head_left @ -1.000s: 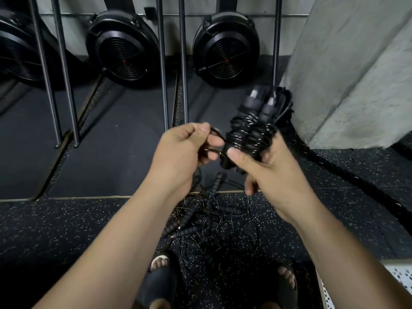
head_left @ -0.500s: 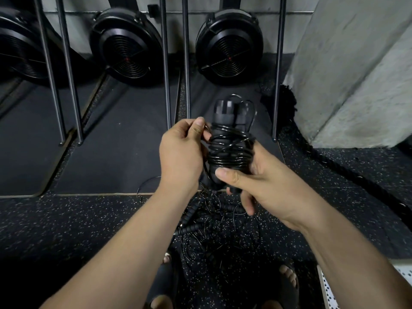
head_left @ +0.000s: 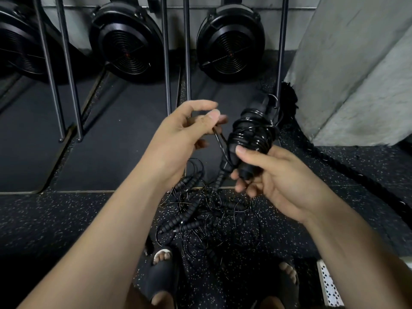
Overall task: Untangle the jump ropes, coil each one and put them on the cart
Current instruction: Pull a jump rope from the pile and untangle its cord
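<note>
We clamp R hand [head_left: 278, 175] on black glossy wound jump-rope bundle [head_left: 252, 132], axis near-upright; L hand [head_left: 185, 134], just left of bundle, pinches its loose tail [head_left: 219, 144].

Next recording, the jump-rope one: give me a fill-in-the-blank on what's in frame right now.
While the left hand pinches a loose strand, the ____ grips the coiled jump rope. The tangled jump ropes lie on the ____ below the hands. The thick braided rope runs along the person's ____ side.
Missing words: right hand; floor; right.
</note>
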`<state>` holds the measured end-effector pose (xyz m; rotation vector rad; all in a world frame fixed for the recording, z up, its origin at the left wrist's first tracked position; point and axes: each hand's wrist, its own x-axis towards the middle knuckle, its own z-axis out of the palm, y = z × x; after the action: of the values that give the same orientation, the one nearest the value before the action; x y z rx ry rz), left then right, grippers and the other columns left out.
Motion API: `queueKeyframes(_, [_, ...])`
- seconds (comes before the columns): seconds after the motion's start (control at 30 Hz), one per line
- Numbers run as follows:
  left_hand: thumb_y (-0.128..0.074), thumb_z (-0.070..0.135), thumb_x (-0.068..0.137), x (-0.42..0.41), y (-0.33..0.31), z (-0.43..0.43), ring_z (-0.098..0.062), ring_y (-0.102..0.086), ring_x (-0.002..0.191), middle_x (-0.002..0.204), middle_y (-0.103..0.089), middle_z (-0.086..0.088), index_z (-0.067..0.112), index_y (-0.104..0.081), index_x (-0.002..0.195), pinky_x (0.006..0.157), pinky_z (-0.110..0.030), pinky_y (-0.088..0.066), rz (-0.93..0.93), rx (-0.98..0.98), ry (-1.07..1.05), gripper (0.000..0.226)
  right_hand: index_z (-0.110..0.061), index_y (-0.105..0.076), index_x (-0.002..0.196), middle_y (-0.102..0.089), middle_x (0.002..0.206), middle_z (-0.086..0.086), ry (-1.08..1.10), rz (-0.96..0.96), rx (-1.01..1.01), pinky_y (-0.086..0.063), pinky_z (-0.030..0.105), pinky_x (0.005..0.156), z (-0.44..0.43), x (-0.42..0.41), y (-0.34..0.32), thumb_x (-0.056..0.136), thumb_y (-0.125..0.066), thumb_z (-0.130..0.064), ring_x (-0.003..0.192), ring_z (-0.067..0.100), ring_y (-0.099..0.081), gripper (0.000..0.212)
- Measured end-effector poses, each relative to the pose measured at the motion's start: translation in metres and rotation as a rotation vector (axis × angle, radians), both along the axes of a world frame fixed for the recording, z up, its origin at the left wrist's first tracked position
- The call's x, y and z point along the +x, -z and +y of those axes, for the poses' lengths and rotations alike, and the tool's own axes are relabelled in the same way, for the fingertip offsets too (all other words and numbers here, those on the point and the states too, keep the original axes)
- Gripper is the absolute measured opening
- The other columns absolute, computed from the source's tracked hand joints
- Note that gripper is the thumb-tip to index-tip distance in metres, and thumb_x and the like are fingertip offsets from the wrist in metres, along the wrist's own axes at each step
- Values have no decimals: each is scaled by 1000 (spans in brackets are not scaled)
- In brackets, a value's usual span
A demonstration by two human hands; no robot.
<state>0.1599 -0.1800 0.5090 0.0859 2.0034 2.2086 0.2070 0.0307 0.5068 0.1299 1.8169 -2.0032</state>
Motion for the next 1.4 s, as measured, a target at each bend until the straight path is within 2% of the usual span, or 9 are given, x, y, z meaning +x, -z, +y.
queueKeyframes(0.13, [-77,33,91,4,-5,-1,-12,-70,93,117,-75,-13,16,-63,132,82,-32,-50,55,-15,103,47,-6,-69,110,-71,88,18,49,3,-18,-49,27,52,5,-2,-2,103,-68,-29,68,26,-68,24])
queueKeyframes(0.23, [-84,20,86,8,-2,2,-15,-65,87,95,-71,-6,11,-66,121,83,-30,-53,128,-72,188,41,-5,-68,116,-70,86,17,94,-13,-24,-50,27,52,8,-4,-4,102,-69,-28,65,24,-67,28])
queueKeyframes(0.37, [-89,13,82,11,0,7,-27,-66,89,99,-78,-14,7,-67,112,93,-51,-55,228,-160,251,37,-5,-71,116,-70,81,17,134,-37,-28,-49,26,48,7,-4,-2,103,-67,-28,59,22,-65,27])
queueKeyframes(0.47, [-87,11,86,15,0,15,-29,-68,89,98,-79,-16,7,-69,108,93,-53,-55,239,-141,255,29,-4,-72,114,-71,79,17,162,-66,-24,-49,25,46,3,-4,2,106,-63,-24,56,21,-65,23])
queueKeyframes(0.67, [-79,6,95,14,10,28,-21,-67,79,85,-68,-12,12,-61,96,79,-39,-54,278,-125,80,19,-8,-74,106,-71,78,15,145,-92,-27,-50,26,48,-3,-3,1,106,-65,-27,56,20,-64,21])
queueKeyframes(0.93, [-79,8,90,14,13,39,-23,-62,83,86,-62,-11,19,-61,88,88,-54,-55,229,-52,-149,22,-7,-65,114,-70,74,11,161,-39,40,-42,24,42,-12,1,2,100,-73,-31,48,16,-55,29])
queueKeyframes(1.07, [-78,5,94,17,5,42,-12,-56,75,81,-60,-9,15,-59,90,72,-33,-50,355,-152,-153,22,-2,-54,125,-74,91,22,165,42,78,-42,26,40,-17,4,4,99,-76,-23,45,18,-55,39])
queueKeyframes(1.23, [-82,7,91,15,3,34,-46,-62,83,86,-63,-23,18,-61,89,86,-65,-55,341,-91,-180,23,-10,-55,115,-75,75,6,103,76,143,-45,26,41,-17,2,0,99,-77,-24,46,19,-58,30])
queueKeyframes(1.4, [-89,22,86,8,-3,19,-36,-62,83,91,-64,-29,13,-63,90,91,-68,-54,310,-120,-74,28,-9,-60,116,-74,78,12,50,50,135,-48,28,46,-16,9,-2,99,-76,-31,52,21,-62,32])
